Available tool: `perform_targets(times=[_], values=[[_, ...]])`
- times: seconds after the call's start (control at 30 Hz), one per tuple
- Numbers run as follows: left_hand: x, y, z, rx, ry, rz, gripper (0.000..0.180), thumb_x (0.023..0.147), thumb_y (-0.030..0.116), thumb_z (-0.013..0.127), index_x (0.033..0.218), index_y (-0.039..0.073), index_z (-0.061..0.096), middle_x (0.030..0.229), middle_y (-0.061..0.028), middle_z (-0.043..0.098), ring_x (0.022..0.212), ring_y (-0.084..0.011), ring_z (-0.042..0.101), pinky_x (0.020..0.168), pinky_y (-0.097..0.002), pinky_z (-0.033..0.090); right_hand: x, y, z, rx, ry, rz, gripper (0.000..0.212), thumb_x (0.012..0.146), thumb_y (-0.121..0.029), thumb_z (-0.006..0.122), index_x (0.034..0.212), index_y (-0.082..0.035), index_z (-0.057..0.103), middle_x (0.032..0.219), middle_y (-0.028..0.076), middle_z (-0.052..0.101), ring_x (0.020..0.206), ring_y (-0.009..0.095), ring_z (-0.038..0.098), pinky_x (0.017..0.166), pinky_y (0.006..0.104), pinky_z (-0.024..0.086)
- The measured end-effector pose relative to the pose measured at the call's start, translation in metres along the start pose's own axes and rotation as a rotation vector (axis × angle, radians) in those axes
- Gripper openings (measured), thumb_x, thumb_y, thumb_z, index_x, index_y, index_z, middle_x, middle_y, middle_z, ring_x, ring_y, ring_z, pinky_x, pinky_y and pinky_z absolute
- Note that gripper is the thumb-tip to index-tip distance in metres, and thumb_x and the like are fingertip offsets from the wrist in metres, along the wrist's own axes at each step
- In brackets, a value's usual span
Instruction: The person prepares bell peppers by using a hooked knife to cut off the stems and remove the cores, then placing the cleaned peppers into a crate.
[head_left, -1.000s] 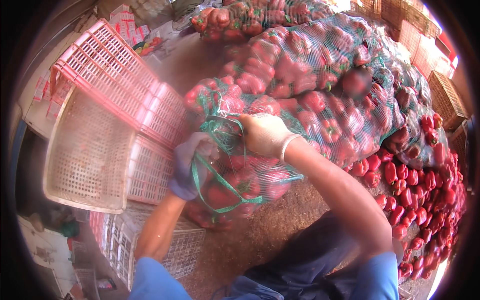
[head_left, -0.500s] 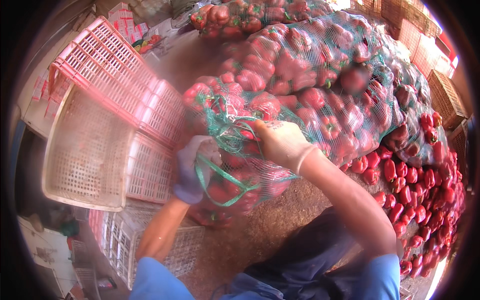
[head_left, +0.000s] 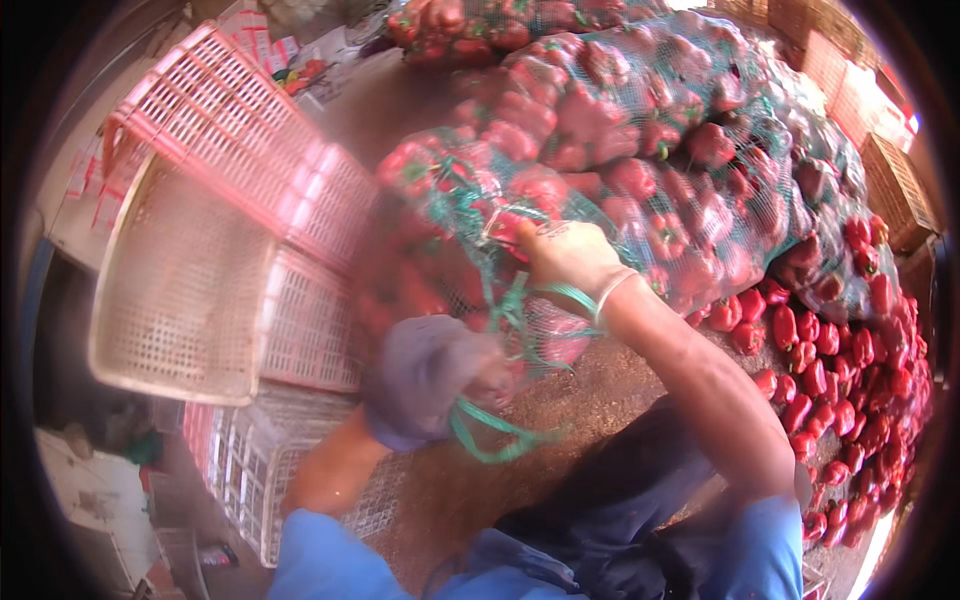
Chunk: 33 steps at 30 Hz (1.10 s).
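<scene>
The filled mesh sack [head_left: 540, 188] lies in front of the person, its near edge along a strip of bare brown floor [head_left: 595, 392] that reaches back to the knees. This strip is the open room, below and between the hands. On the left, room is tight: the white crate [head_left: 335, 500] sits under the left forearm, and 2 pink crates [head_left: 312, 325] stand close beside the sack. Larger sacks [head_left: 590, 110] bound the far side; loose red peppers [head_left: 815, 410] spread beyond the right forearm.

The gloved left hand [head_left: 432, 375] is bent inward, low at the sack's near side, above a trailing green strap [head_left: 495, 440]; blur hides whether it grips. The gloved right hand [head_left: 575, 262] is clenched over the gathered netting, thumb forward; exactly what it grasps cannot be told.
</scene>
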<state>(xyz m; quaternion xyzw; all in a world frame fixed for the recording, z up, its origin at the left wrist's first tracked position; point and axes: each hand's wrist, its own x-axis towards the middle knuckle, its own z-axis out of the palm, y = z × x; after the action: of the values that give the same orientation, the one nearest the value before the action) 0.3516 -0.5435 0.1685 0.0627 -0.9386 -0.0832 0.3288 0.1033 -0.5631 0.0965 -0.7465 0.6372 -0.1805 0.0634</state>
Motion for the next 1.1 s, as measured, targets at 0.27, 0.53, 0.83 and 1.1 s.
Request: perform_targets(times=[0.27, 0.53, 0.83, 1.1], values=[[-0.027, 0.033, -0.053, -0.612, 0.614, -0.729, 0.039, 0.114, 0.046, 0.054, 0.101, 0.010, 0.057, 0.071, -0.0017, 0.054, 0.056, -0.0098, 0.051, 0.049, -0.0250, 0.045, -0.061, 0.018, -0.023, 0.406, 0.390, 0.172, 0.019, 0.099, -0.021, 0.070, 0.102, -0.003, 0.067, 0.080, 0.019, 0.070, 0.075, 0.037, 0.072, 0.070, 0.0473, 0.054], [-0.057, 0.018, -0.089, -0.652, 0.889, -1.011, 0.030, 0.115, 0.039, 0.051, 0.114, 0.011, 0.062, 0.090, -0.0035, 0.068, 0.074, -0.0137, 0.061, 0.065, -0.0275, 0.045, -0.073, 0.027, -0.013, 0.864, 0.453, 0.379, 0.030, 0.101, -0.023, 0.074, 0.125, -0.005, 0.073, 0.089, -0.001, 0.071, 0.060, 0.006, 0.054, 0.052, 0.0266, 0.048], [-0.111, 0.025, -0.021, -0.769, 0.564, -1.237, 0.034, 0.114, 0.043, 0.055, 0.112, 0.011, 0.063, 0.095, -0.0089, 0.075, 0.076, -0.0178, 0.072, 0.062, -0.0278, 0.055, -0.011, 0.001, -0.017, 1.072, 0.210, 0.390, 0.039, 0.099, -0.033, 0.078, 0.126, -0.005, 0.073, 0.080, -0.001, 0.068, 0.052, 0.007, 0.055, 0.045, 0.0279, 0.043], [-0.093, -0.013, -0.009, -0.976, 0.350, -1.179, 0.038, 0.110, 0.047, 0.061, 0.111, 0.009, 0.066, 0.091, -0.0083, 0.073, 0.071, -0.0172, 0.071, 0.050, -0.0231, 0.052, -0.073, -0.045, 0.030, 1.072, 0.064, 0.154, 0.022, 0.100, -0.024, 0.076, 0.113, -0.005, 0.078, 0.078, -0.002, 0.068, 0.056, 0.007, 0.059, 0.046, 0.0261, 0.047]])
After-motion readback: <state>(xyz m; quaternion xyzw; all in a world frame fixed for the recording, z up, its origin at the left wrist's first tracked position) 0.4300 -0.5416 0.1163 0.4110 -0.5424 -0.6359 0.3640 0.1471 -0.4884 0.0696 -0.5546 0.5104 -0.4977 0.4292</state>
